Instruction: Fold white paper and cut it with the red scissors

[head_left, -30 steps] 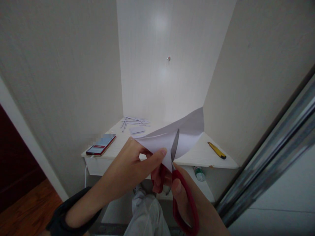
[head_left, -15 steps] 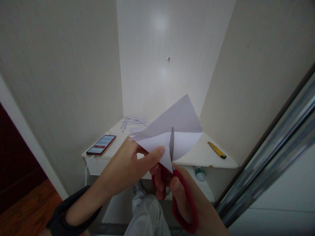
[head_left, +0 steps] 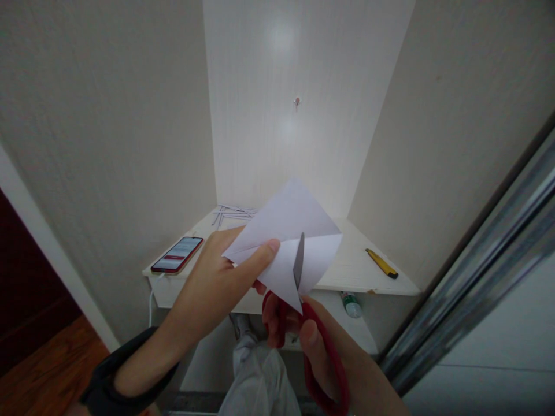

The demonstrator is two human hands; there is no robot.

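My left hand (head_left: 217,283) pinches a folded white sheet of paper (head_left: 295,231) between thumb and fingers, holding it up in front of me. My right hand (head_left: 321,346) grips red-handled scissors (head_left: 321,352) from below. One grey blade (head_left: 299,263) stands upright across the front of the paper near its lower corner; the other blade is hidden behind the sheet. A dark sleeve covers my left wrist.
A white desk (head_left: 347,271) fills the alcove between pale walls. On it lie a red phone (head_left: 177,255) with a white cable at the left, several cut paper strips (head_left: 229,212) at the back, and a yellow utility knife (head_left: 381,263) at the right. A bottle (head_left: 350,304) lies on the shelf below.
The paper has turned and flattened from a curled sheet into an upright folded shape, shifting slightly left. My left thumb moved up along it. The scissors stayed at the lower corner.
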